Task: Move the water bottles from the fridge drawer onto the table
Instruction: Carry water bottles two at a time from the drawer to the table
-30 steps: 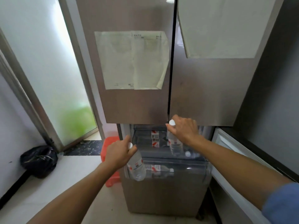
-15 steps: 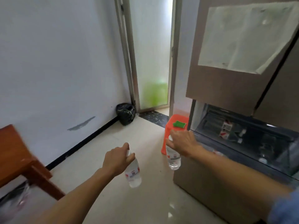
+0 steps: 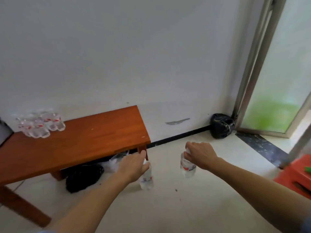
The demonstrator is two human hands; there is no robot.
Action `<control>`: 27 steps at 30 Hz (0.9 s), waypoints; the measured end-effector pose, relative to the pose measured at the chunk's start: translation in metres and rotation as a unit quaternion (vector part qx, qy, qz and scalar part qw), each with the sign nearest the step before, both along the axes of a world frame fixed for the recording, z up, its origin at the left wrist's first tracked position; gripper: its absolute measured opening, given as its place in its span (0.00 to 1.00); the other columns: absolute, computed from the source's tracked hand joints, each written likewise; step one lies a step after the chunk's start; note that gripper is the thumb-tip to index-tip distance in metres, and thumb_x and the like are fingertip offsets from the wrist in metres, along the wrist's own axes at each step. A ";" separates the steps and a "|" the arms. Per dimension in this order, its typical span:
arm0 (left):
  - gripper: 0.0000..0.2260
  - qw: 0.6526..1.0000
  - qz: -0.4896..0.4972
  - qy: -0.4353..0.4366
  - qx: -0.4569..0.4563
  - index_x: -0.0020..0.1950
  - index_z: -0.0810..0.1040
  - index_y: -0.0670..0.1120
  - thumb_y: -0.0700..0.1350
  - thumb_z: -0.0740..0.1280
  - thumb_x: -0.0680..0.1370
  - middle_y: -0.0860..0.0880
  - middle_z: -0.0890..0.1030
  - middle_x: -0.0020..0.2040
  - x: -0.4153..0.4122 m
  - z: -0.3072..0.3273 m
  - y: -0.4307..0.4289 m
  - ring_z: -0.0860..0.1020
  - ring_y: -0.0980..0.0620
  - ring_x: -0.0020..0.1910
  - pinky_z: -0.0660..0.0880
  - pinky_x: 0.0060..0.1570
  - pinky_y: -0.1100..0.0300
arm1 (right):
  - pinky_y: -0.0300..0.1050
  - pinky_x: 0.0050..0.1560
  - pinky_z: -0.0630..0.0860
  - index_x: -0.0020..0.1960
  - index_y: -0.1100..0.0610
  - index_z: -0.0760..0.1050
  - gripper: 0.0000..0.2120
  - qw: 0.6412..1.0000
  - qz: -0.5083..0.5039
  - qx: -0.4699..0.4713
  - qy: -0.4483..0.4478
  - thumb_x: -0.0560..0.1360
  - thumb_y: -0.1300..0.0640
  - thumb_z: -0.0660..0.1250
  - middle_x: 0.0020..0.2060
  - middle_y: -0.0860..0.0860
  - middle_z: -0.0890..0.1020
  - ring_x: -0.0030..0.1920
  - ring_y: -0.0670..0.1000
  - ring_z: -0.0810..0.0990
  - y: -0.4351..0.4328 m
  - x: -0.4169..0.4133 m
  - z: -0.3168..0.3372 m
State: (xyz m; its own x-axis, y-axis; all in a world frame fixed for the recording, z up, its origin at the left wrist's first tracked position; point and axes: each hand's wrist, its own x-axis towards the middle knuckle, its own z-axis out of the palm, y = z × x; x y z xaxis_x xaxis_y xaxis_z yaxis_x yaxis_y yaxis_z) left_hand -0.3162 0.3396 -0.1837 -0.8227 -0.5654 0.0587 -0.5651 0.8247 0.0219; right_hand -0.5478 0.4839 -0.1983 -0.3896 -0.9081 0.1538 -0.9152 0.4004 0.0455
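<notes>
My left hand grips a clear water bottle by its top; the bottle hangs upright with a red and white label. My right hand holds a second water bottle the same way, by the cap. Both hang over the floor, to the right of a low wooden table. Several more water bottles stand grouped at the table's far left by the wall. The fridge drawer is out of view.
Dark and clear plastic bags lie under the table. A tied black bag sits in the corner by the frosted glass door. A red plastic stool is at the right edge. Pale tiled floor lies ahead.
The view has swung left from the fridge to the wall and table. Both hands have carried their bottles away from the drawer, and the table with its bottles has come into full view.
</notes>
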 end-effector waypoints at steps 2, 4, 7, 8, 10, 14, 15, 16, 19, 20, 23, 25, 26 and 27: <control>0.09 1.000 0.018 -0.002 -0.017 0.50 0.68 0.50 0.55 0.58 0.79 0.51 0.77 0.42 0.027 0.007 -0.039 0.77 0.50 0.38 0.68 0.35 0.57 | 0.41 0.37 0.74 0.53 0.52 0.71 0.17 1.000 0.029 -0.001 0.007 0.79 0.40 0.54 0.44 0.49 0.81 0.36 0.49 0.78 -0.053 0.022 0.002; 0.09 0.998 0.046 -0.015 -0.032 0.50 0.67 0.49 0.55 0.58 0.80 0.50 0.78 0.43 0.052 0.014 -0.075 0.78 0.48 0.39 0.67 0.35 0.56 | 0.40 0.36 0.72 0.55 0.52 0.70 0.17 0.998 0.055 0.000 0.013 0.79 0.40 0.54 0.45 0.49 0.80 0.35 0.48 0.76 -0.103 0.042 0.005; 0.12 0.995 0.092 -0.017 -0.025 0.50 0.68 0.48 0.56 0.56 0.80 0.49 0.78 0.43 0.086 0.016 -0.125 0.77 0.46 0.40 0.68 0.36 0.54 | 0.40 0.36 0.73 0.53 0.51 0.68 0.17 0.995 0.099 0.000 0.023 0.79 0.39 0.51 0.43 0.48 0.78 0.35 0.47 0.76 -0.174 0.066 0.011; 0.12 0.994 0.108 -0.011 -0.021 0.49 0.68 0.48 0.56 0.56 0.80 0.50 0.77 0.42 0.098 0.014 -0.142 0.77 0.47 0.39 0.67 0.36 0.54 | 0.40 0.36 0.72 0.52 0.51 0.67 0.17 0.993 0.117 -0.001 0.026 0.80 0.38 0.49 0.41 0.48 0.77 0.34 0.47 0.76 -0.197 0.075 0.015; 0.11 0.990 0.141 -0.004 -0.013 0.48 0.67 0.48 0.56 0.57 0.80 0.51 0.76 0.41 0.117 0.010 -0.173 0.77 0.48 0.39 0.67 0.36 0.55 | 0.41 0.34 0.67 0.50 0.52 0.66 0.17 0.989 0.147 0.001 0.026 0.80 0.40 0.49 0.40 0.48 0.76 0.33 0.47 0.73 -0.239 0.089 0.023; 0.11 0.979 0.204 -0.006 0.007 0.46 0.65 0.50 0.57 0.57 0.80 0.52 0.76 0.40 0.145 -0.009 -0.239 0.78 0.49 0.40 0.70 0.36 0.55 | 0.41 0.28 0.58 0.50 0.53 0.68 0.15 0.979 0.200 0.000 0.035 0.80 0.43 0.50 0.39 0.48 0.76 0.30 0.48 0.68 -0.330 0.113 0.019; 0.12 0.976 0.219 -0.009 0.006 0.46 0.66 0.50 0.58 0.57 0.80 0.52 0.77 0.41 0.150 -0.013 -0.258 0.78 0.49 0.40 0.72 0.37 0.55 | 0.42 0.27 0.57 0.50 0.53 0.68 0.15 0.975 0.217 0.001 0.038 0.80 0.43 0.51 0.40 0.49 0.77 0.30 0.50 0.69 -0.354 0.117 0.015; 0.12 0.973 0.232 -0.013 0.002 0.47 0.66 0.50 0.58 0.57 0.80 0.52 0.78 0.41 0.153 -0.016 -0.277 0.78 0.50 0.39 0.74 0.38 0.55 | 0.43 0.27 0.57 0.50 0.53 0.69 0.16 0.971 0.234 -0.001 0.040 0.80 0.43 0.51 0.40 0.49 0.78 0.31 0.51 0.71 -0.379 0.120 0.011; 0.12 0.965 0.261 -0.015 0.004 0.49 0.69 0.50 0.58 0.57 0.80 0.53 0.78 0.41 0.161 -0.025 -0.332 0.77 0.53 0.38 0.74 0.37 0.59 | 0.42 0.26 0.58 0.52 0.53 0.70 0.17 0.959 0.280 0.001 0.037 0.80 0.42 0.50 0.39 0.48 0.77 0.31 0.50 0.71 -0.455 0.127 0.001; 0.12 0.962 0.271 -0.015 0.011 0.51 0.69 0.49 0.58 0.57 0.80 0.53 0.78 0.41 0.163 -0.025 -0.350 0.76 0.53 0.37 0.72 0.36 0.59 | 0.41 0.27 0.60 0.52 0.53 0.70 0.17 0.956 0.292 0.003 0.029 0.80 0.42 0.49 0.38 0.47 0.76 0.30 0.49 0.70 -0.480 0.129 -0.001; 0.13 0.951 0.308 -0.007 0.014 0.52 0.70 0.49 0.58 0.56 0.80 0.52 0.79 0.42 0.171 -0.023 -0.401 0.79 0.51 0.40 0.75 0.40 0.56 | 0.40 0.28 0.63 0.54 0.53 0.69 0.18 0.945 0.325 0.004 0.021 0.80 0.41 0.49 0.37 0.46 0.73 0.29 0.46 0.68 -0.554 0.138 -0.001; 0.12 0.942 0.335 0.007 0.017 0.52 0.69 0.50 0.58 0.56 0.80 0.53 0.79 0.42 0.180 -0.019 -0.433 0.78 0.52 0.39 0.74 0.40 0.57 | 0.39 0.27 0.63 0.56 0.53 0.69 0.18 0.940 0.340 -0.002 0.017 0.81 0.41 0.49 0.38 0.46 0.73 0.29 0.45 0.69 -0.598 0.145 0.004; 0.12 0.937 0.348 0.011 0.021 0.52 0.68 0.50 0.58 0.56 0.80 0.53 0.78 0.42 0.183 -0.017 -0.447 0.77 0.53 0.38 0.72 0.38 0.59 | 0.39 0.28 0.64 0.56 0.52 0.69 0.18 0.938 0.346 -0.001 0.015 0.81 0.41 0.49 0.39 0.46 0.74 0.30 0.46 0.70 -0.618 0.149 0.007; 0.12 0.934 0.357 0.015 0.020 0.52 0.68 0.50 0.58 0.56 0.80 0.54 0.77 0.41 0.187 -0.016 -0.461 0.76 0.54 0.38 0.70 0.38 0.61 | 0.39 0.28 0.65 0.56 0.52 0.69 0.18 0.936 0.352 -0.002 0.015 0.81 0.40 0.49 0.41 0.46 0.75 0.31 0.46 0.72 -0.637 0.153 0.007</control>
State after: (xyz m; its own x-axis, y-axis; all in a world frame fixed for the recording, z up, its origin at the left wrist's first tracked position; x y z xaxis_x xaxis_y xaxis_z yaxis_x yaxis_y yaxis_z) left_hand -0.1292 -0.1210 -0.1993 -0.2330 -0.9715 0.0427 -0.9694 0.2355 0.0691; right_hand -0.3947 -0.1531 -0.1914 0.3103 -0.9373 0.1584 -0.9503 -0.3018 0.0757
